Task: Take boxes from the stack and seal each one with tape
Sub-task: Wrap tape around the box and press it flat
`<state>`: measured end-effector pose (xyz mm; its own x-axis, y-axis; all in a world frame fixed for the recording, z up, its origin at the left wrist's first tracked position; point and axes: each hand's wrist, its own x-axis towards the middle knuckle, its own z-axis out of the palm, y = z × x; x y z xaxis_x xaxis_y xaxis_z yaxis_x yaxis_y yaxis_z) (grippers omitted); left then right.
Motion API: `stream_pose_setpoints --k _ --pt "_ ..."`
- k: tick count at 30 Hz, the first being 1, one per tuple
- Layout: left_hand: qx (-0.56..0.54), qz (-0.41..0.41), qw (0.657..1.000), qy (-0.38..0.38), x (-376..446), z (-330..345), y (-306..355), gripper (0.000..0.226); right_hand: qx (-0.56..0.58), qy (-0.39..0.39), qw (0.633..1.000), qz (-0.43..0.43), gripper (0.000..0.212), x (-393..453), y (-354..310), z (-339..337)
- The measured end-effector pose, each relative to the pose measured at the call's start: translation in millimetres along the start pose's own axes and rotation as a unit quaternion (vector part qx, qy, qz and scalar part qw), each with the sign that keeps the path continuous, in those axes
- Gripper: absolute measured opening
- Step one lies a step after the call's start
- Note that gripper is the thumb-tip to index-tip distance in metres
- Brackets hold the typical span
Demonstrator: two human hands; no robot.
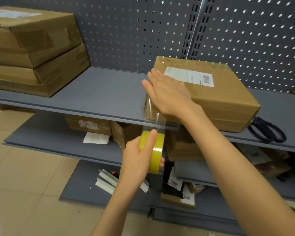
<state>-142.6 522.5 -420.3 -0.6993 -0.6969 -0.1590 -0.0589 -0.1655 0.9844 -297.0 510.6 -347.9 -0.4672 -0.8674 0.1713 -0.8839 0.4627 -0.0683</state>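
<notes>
Shelf point(99, 92) — box point(216, 99) half-taped: flat right hand point(167, 92) presses tape down, left hand point(138, 159) grips roll point(153, 150); stack point(34, 51) remains — strip uncut.

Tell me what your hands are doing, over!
Left hand grips tape roll, strip pulled down from box. Right hand flat, pressing the box's left top edge. Scissors beside box, nothing in the way.

Bright, even indoor light, soft shadows under shelves point(95, 92), mild glare on floor tiles point(15, 167), wide-angle bending at edges
</notes>
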Motion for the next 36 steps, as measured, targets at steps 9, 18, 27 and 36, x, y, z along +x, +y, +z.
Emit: stream_pose_setpoints --k 9,18,27,36 --pt "0.011 0.005 1.0 0.018 2.5 -1.3 -4.7 0.032 0.007 0.005 1.0 0.003 0.059 -1.2 -1.0 0.1" --pt "0.017 0.041 0.995 0.085 -2.5 1.7 -7.9 0.033 -0.001 0.033 0.999 0.007 0.058 -3.6 -1.9 3.1" --pt "0.016 0.123 0.985 0.121 -8.4 6.4 -5.3 0.037 -0.008 0.039 0.999 0.002 0.057 -4.1 -2.8 1.5" --pt "0.036 0.196 0.973 0.118 -16.5 11.4 -2.8 0.035 -0.008 0.048 0.999 0.003 0.056 -3.1 -3.1 2.1"
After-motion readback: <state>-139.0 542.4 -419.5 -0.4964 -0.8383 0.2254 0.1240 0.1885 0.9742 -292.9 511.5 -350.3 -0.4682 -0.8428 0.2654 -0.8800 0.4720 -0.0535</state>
